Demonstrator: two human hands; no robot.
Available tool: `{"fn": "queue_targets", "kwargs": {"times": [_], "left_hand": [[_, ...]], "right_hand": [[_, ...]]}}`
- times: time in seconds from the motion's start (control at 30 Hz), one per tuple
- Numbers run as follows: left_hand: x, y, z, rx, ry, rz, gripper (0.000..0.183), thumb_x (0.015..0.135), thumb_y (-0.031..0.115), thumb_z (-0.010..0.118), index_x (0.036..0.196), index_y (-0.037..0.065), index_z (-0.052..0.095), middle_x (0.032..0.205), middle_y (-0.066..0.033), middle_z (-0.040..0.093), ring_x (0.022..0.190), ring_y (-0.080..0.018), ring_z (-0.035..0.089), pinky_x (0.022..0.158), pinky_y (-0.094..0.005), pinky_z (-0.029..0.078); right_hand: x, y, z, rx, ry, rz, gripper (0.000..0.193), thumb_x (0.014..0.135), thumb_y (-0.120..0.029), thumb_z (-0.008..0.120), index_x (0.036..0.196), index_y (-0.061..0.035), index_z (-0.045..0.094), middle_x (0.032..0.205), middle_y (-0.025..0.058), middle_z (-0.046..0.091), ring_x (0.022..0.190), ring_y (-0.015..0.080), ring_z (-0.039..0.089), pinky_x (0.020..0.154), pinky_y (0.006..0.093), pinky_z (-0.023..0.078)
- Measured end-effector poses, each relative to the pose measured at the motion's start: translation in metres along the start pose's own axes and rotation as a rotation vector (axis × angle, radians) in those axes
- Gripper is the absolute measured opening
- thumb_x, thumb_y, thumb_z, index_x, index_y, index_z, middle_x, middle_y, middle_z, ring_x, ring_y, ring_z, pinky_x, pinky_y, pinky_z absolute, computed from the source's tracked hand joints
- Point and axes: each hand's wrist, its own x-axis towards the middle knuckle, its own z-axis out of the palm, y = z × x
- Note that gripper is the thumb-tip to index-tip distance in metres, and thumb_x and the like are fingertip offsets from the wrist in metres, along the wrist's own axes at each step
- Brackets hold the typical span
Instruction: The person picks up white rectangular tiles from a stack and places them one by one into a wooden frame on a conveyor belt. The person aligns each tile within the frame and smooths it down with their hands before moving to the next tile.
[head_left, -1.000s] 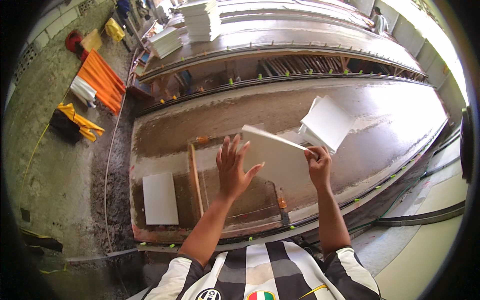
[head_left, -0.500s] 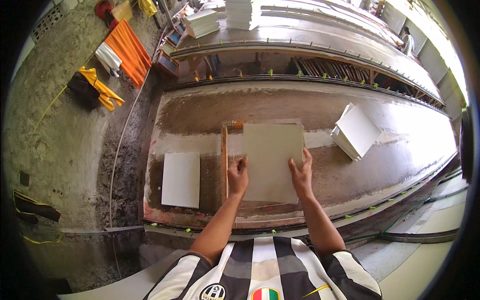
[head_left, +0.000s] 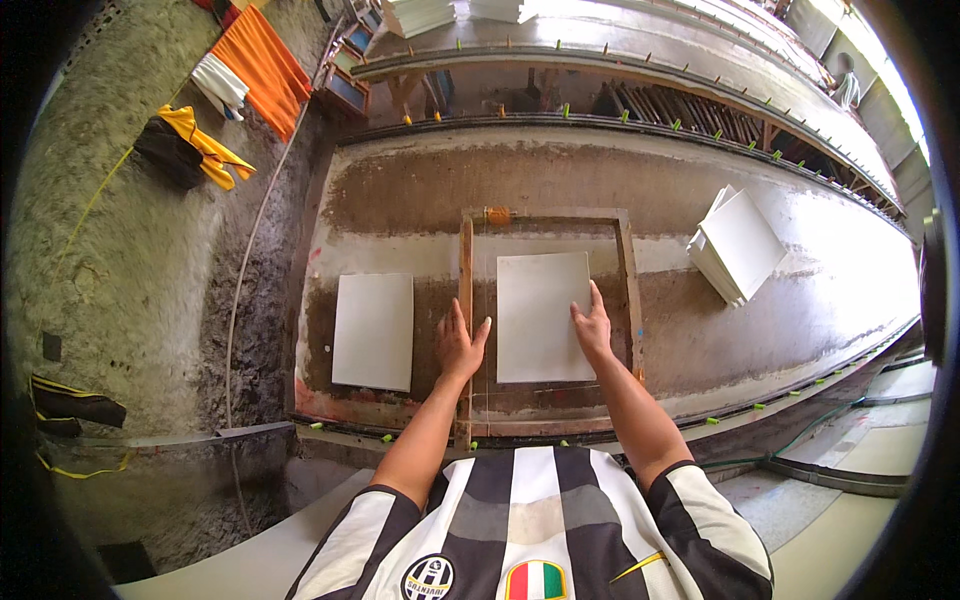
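Note:
A white rectangular sheet or board [head_left: 540, 320] lies inside a wooden frame [head_left: 465, 270] on the long table. My right hand [head_left: 592, 328] is at its right edge, fingers apart, the thumb over the surface; light contact is possible but I see no grip. Over the frame's left rail hovers or rests my left hand [head_left: 461, 345], open with fingers spread and holding nothing. Orange tape [head_left: 497, 215] wraps part of the frame's far rail. Left of the frame sits a neat stack of white sheets [head_left: 372, 332].
An uneven stack of white boards [head_left: 740, 245] stands at the table's right. Small green clips [head_left: 676, 125] line the table's edges. Beyond is another long table [head_left: 640, 60] with white stacks. Clothes, including an orange cloth [head_left: 262, 72], hang at left; a person [head_left: 846, 82] is far off.
Both hands have let go of the white sheet, which now lies lower, inside the frame. The left hand has opened and moved outward. The view has shifted slightly.

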Motion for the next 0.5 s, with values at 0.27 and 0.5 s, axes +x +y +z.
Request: {"fn": "queue_targets", "kwargs": {"times": [0.27,0.5], "left_hand": [[-0.004,0.004,-0.005,0.233,-0.041,0.012,0.118,0.082,0.068,0.069,0.161,0.005,0.007,0.161,-0.0232,0.027,0.15,-0.0416,0.023,0.119,-0.0584,0.02],[-0.001,0.007,-0.005,0.255,-0.097,-0.02,0.124,0.08,0.067,0.073,0.162,0.009,0.0,0.163,-0.023,0.022,0.152,-0.0412,0.018,0.119,-0.0616,0.016]], "right_hand": [[-0.004,0.007,0.015,-0.079,-0.036,0.028,0.072,0.097,-0.028,0.066,0.158,-0.0226,0.028,0.134,0.0229,0.061,0.123,0.0412,0.059,0.103,0.0481,0.046],[-0.012,-0.001,0.018,-0.106,-0.031,0.039,0.072,0.097,-0.029,0.064,0.158,-0.0219,0.028,0.131,0.0226,0.063,0.12,0.0415,0.061,0.101,0.0491,0.047]]}}
